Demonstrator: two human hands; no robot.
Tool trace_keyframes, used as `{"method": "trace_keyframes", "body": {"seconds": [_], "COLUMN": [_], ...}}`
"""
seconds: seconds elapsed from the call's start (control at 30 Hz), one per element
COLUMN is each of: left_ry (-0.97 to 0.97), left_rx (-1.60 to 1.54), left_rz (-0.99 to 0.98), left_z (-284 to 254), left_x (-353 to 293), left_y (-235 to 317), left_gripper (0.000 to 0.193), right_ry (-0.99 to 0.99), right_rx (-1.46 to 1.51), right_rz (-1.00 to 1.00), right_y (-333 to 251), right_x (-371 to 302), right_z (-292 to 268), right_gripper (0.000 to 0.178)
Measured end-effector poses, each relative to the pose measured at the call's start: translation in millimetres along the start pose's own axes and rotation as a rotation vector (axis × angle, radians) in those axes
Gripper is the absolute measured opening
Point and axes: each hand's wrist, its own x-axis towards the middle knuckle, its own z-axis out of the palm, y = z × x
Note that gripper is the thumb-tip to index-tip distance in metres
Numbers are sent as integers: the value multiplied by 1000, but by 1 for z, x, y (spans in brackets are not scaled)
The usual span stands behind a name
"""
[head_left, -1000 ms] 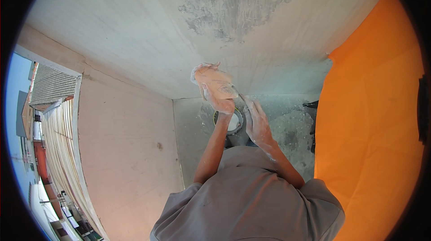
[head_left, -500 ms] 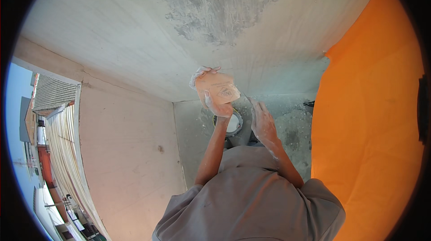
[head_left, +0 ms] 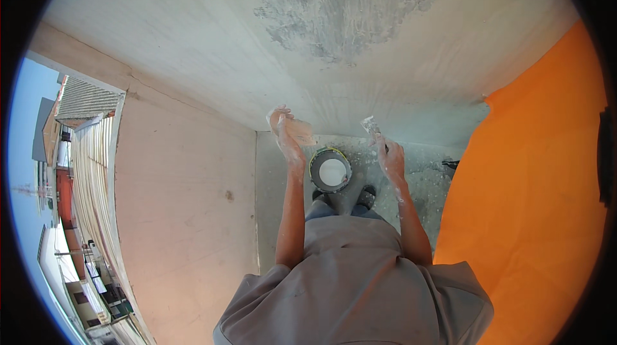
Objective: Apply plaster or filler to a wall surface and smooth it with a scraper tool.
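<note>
My left hand (head_left: 288,142), dusted white, is closed on a thin, flat, pale orange plastic plate (head_left: 302,132), which I see almost edge-on. In my right hand (head_left: 391,159) is a putty knife (head_left: 370,126), its blade pointing up toward the wall and coated with white paste. Between and below my hands stands a dark bucket (head_left: 313,175) with a yellowish rim, and white paste (head_left: 333,173) lies inside it. Both hands are apart from the bucket and from each other.
The wall ahead (head_left: 193,43) carries a rough grey patch (head_left: 347,11). A side wall (head_left: 186,203) closes off the left, with rooftops beyond it. An orange sheet (head_left: 533,171) hangs on the right. My shoes (head_left: 366,196) stand behind the bucket on a white-spattered floor (head_left: 424,184).
My hands have moved apart, the right one outward with the putty knife raised. The plate has tilted from face-up to nearly edge-on. The bucket and my feet are now uncovered.
</note>
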Motion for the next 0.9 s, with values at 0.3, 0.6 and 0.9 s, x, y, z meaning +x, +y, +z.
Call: {"method": "trace_keyframes", "body": {"seconds": [0.3,0.6,0.9], "left_ry": [-126,-505,-699], "left_rx": [349,555,535], "left_rz": [-50,-82,-231], "left_z": [-30,-76,-26], "left_x": [26,58,98], "left_y": [28,19,-11], "left_gripper": [39,33,36], "right_ry": [164,255,518], "right_rx": [59,127,-373], "right_rz": [-16,-48,-21], "right_y": [-48,-62,-42], "right_x": [122,114,154], "right_z": [94,156,185], "right_gripper": [42,36,32]}}
